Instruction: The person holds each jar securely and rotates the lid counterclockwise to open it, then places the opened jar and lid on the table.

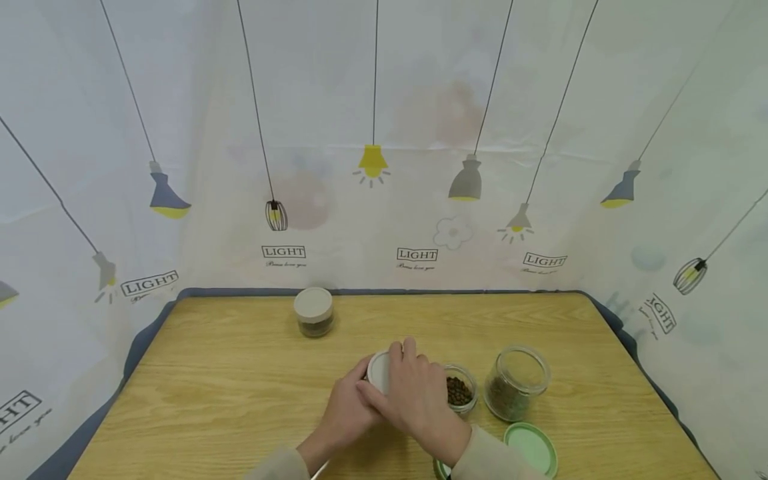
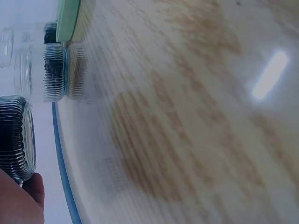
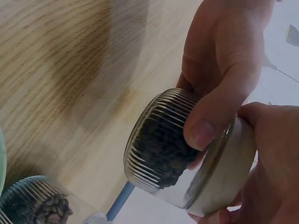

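My left hand (image 1: 348,410) holds a short ribbed glass jar (image 3: 161,144) from the side, its thumb pressed along the glass. Dark beans fill part of the jar, which is held tilted above the table in the right wrist view. A whitish lid (image 3: 226,172) sits on the jar's mouth. My right hand (image 1: 420,397) grips this lid, fingers reaching over its top and round its rim. In the left wrist view, only the ribbed side of the jar (image 2: 11,135) and part of the left hand (image 2: 18,200) show at the edge.
Just right of my hands stands a lidless jar of brown beans (image 1: 459,390), beside a taller lidless glass jar (image 1: 510,393). A green lid (image 1: 531,450) lies in front of them; another green rim (image 1: 442,471) peeks out under my right wrist. A lidded jar (image 1: 314,307) stands at the back left.
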A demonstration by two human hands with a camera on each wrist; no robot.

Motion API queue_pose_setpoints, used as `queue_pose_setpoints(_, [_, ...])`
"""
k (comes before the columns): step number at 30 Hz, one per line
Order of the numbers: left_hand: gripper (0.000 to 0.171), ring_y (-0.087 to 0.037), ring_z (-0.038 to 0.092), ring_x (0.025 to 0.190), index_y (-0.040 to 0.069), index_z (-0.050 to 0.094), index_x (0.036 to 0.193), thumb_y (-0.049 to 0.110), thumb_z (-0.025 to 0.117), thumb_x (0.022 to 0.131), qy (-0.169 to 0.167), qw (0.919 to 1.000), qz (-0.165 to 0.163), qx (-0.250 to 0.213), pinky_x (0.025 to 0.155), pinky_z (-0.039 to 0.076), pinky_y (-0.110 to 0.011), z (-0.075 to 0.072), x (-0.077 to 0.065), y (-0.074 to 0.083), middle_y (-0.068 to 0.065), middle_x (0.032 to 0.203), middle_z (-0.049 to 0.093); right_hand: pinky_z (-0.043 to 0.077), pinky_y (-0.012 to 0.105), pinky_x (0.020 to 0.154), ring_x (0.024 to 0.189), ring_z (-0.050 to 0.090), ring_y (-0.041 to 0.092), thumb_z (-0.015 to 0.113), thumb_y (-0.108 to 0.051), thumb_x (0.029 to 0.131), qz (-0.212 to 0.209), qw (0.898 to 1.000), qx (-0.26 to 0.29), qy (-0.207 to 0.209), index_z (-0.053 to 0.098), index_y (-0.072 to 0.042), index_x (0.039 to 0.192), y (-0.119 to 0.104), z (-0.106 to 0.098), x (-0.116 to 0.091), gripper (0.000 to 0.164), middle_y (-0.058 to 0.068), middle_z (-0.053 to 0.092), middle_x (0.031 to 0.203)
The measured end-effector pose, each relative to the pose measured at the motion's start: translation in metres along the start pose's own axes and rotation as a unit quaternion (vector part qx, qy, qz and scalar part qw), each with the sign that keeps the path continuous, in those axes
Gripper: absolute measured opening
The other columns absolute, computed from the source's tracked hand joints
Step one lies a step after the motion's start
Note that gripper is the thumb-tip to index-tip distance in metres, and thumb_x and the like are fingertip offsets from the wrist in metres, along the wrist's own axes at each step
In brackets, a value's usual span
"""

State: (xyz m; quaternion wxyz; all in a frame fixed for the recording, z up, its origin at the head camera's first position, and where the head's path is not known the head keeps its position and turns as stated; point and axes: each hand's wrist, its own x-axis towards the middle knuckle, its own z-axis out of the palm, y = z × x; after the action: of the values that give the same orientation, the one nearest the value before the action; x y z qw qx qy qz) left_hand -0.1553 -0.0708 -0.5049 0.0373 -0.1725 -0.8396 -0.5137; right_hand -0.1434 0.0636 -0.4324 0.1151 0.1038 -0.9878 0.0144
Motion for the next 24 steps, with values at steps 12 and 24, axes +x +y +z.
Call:
queue_pose_setpoints(12, [0.085,-0.021,0.066,0.106,0.011,0.051,0.136,0.029,0.09,0.062,-0.012,0.9998,-0.011,0.009,0.087,0.055,-0.032,-0.002,-0.003,-0.003,-0.009,0.121,0.068,0.042,0.031,0.043,0.051,0.052,0.019,0.052,-0.074,0.079,-0.03,0.999,0.022,0.025,0.062,-0.01,0.107,0.004,0.008,0.004,0.071,0.008,0.058,0.092])
queue_pose_setpoints(24, [0.085,-0.02,0.066,0.106,0.011,0.049,0.138,0.038,0.087,0.067,-0.041,0.9987,-0.013,0.028,0.084,0.055,-0.029,-0.007,-0.004,-0.004,-0.007,0.121,0.067,0.035,0.025,0.042,0.049,0.044,0.012,0.055,-0.071,0.078,-0.092,0.995,0.033,0.035,0.062,-0.015,0.104,0.013,0.013,0.003,0.063,0.0,0.054,0.087])
